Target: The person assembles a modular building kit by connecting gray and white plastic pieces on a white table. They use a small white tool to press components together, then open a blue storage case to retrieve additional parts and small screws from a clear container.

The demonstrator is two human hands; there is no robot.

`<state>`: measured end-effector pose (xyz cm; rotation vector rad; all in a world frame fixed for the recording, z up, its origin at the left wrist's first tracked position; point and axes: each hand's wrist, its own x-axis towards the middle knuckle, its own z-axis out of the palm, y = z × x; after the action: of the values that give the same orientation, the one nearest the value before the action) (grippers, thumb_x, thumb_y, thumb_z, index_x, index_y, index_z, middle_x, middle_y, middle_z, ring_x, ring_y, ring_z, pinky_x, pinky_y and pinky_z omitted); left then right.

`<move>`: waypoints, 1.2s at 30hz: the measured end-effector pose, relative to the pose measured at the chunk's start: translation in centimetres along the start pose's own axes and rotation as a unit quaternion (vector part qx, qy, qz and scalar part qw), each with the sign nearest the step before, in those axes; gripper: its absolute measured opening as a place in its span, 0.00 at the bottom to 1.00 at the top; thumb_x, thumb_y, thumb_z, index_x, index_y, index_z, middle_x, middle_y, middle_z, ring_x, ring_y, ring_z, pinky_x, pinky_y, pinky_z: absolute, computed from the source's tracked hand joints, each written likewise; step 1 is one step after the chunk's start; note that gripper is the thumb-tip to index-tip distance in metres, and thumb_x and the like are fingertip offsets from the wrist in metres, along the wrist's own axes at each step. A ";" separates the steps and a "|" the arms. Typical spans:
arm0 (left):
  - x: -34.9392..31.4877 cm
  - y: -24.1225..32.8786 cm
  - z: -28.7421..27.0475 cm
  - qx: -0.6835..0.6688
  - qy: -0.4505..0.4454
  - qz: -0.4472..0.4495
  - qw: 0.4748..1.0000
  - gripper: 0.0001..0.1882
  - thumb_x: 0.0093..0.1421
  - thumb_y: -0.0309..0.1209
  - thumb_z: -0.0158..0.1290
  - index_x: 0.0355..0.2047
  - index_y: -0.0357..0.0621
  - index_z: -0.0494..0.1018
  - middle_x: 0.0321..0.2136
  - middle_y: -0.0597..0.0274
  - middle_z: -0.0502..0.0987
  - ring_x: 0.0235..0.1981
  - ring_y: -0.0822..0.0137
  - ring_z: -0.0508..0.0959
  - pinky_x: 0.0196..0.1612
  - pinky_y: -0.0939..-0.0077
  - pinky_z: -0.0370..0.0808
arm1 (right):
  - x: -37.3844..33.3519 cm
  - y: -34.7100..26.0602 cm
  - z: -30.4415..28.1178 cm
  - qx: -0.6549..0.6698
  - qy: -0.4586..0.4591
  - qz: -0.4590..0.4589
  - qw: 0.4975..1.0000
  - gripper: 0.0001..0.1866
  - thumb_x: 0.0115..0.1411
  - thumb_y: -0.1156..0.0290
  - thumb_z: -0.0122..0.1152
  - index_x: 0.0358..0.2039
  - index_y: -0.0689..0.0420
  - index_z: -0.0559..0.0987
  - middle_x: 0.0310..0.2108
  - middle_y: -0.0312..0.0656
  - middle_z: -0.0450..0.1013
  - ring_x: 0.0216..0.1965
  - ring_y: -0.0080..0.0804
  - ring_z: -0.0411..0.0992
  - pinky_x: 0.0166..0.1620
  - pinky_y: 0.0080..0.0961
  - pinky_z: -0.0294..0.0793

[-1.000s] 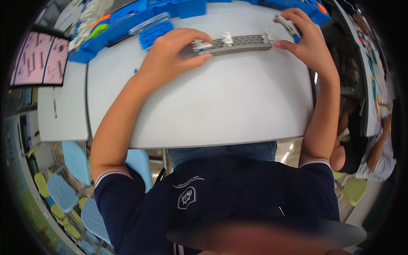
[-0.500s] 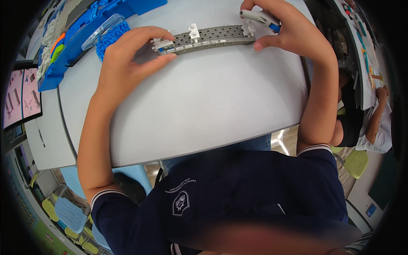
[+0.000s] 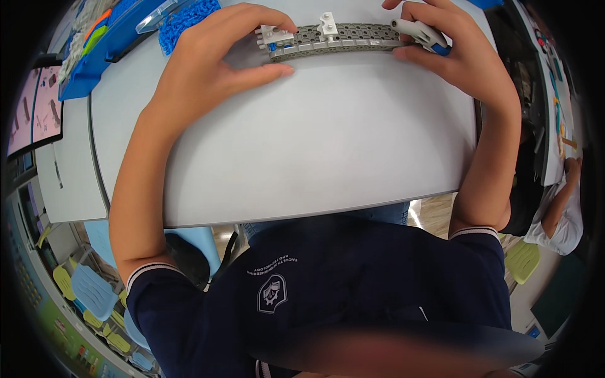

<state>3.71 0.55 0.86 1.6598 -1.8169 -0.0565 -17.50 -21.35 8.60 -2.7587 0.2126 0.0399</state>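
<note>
A long grey perforated building beam (image 3: 353, 45) lies across the far part of the white table, with a white upright bracket (image 3: 327, 26) near its middle. At its left end sits a white connector piece (image 3: 275, 35) with pegs and a bit of blue below. My left hand (image 3: 211, 60) is around that end, index finger over the connector and thumb in front of the beam, fingers apart. A light grey hand tool (image 3: 416, 29) with a blue part is held in my right hand (image 3: 463, 47). The right thumb is by the beam's right end, which the hand and tool partly hide.
A blue parts tray (image 3: 88, 79) and a clear box of blue pieces (image 3: 183, 26) stand at the far left. A screen (image 3: 36, 107) is left of the white table (image 3: 302, 138). Another person (image 3: 558, 214) sits at the right by another table.
The beam and both hands appear higher and further right in the picture. My right hand has the tool lower, closer to the beam's right end, hiding the white piece there.
</note>
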 end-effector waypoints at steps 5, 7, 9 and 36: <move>0.1 -0.1 0.0 0.005 -0.004 -0.001 1.000 0.23 0.50 0.29 0.72 0.47 0.43 0.81 0.47 0.61 0.83 0.49 0.61 0.81 0.54 0.69 0.78 | 0.0 0.2 0.1 0.011 0.005 -0.011 1.000 0.14 0.52 0.75 0.75 0.31 0.61 0.74 0.48 0.43 0.73 0.37 0.34 0.71 0.40 0.28 0.71; 0.1 -0.1 0.0 0.002 -0.005 -0.002 1.000 0.22 0.51 0.29 0.72 0.47 0.43 0.81 0.47 0.61 0.83 0.49 0.61 0.81 0.54 0.69 0.78 | 0.1 0.1 0.3 0.023 0.008 -0.012 1.000 0.14 0.51 0.76 0.75 0.32 0.61 0.75 0.47 0.43 0.74 0.37 0.34 0.71 0.40 0.28 0.71; 0.0 -0.2 0.0 0.009 -0.004 0.003 1.000 0.22 0.51 0.29 0.71 0.48 0.43 0.81 0.47 0.61 0.83 0.49 0.62 0.81 0.55 0.69 0.77 | -0.1 0.0 0.6 0.002 0.030 -0.014 0.999 0.14 0.51 0.75 0.75 0.33 0.61 0.76 0.47 0.42 0.74 0.38 0.34 0.72 0.41 0.29 0.71; 0.9 4.1 -1.9 -0.340 -0.184 -0.355 0.851 0.19 0.60 0.35 0.67 0.49 0.40 0.80 0.43 0.64 0.80 0.37 0.75 0.78 0.34 0.81 0.75 | 0.0 0.6 -2.0 0.198 -0.137 0.177 0.954 0.10 0.60 0.70 0.70 0.37 0.62 0.80 0.28 0.42 0.78 0.30 0.28 0.77 0.37 0.27 0.77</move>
<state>1.13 1.32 4.58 1.7257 -1.0808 -1.2613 -17.55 -22.66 10.23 -2.2538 0.5699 0.4246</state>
